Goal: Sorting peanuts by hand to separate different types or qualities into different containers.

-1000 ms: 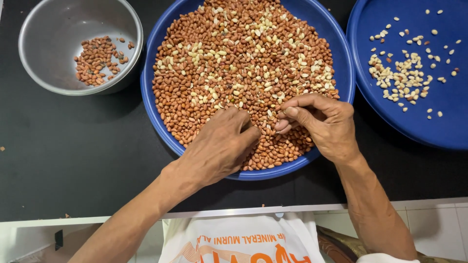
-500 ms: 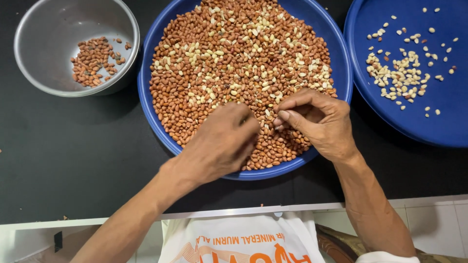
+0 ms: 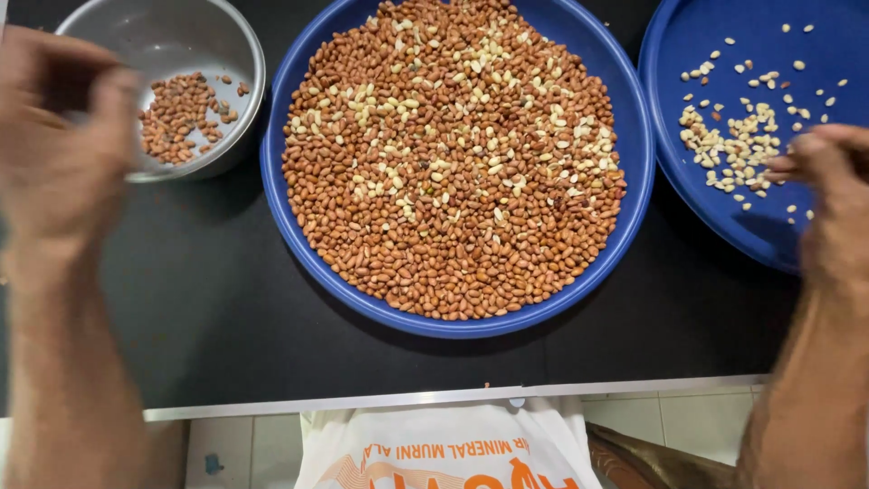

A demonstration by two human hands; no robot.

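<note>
The left hand (image 3: 59,136) is hovering, blurred, over the near rim of the round grey metal bowl (image 3: 240,63), which is holding a small heap of red-skinned peanuts (image 3: 181,113). Its fingers are looking curled together, but the blur is hiding whether they are pinching anything, so I cannot tell. The right hand (image 3: 833,195) is hanging over the near edge of the blue plastic tray on the right (image 3: 688,54), just beside a scatter of pale skinless peanuts (image 3: 729,149); its fingers are bunched together, and again I cannot tell whether a nut is between them.

Between the two hands, the large round blue plastic tray (image 3: 634,136) is sitting on the black worktop (image 3: 208,317), filled with a wide flat layer of mixed peanuts (image 3: 453,163), mostly red-brown with pale ones sprinkled through the middle. These nuts are probably handling as light, hard, smooth and prone to rolling, so a fingertip pinch across a single nut's short middle is likely suiting them best. A white printed bag (image 3: 444,448) is showing below the worktop edge
</note>
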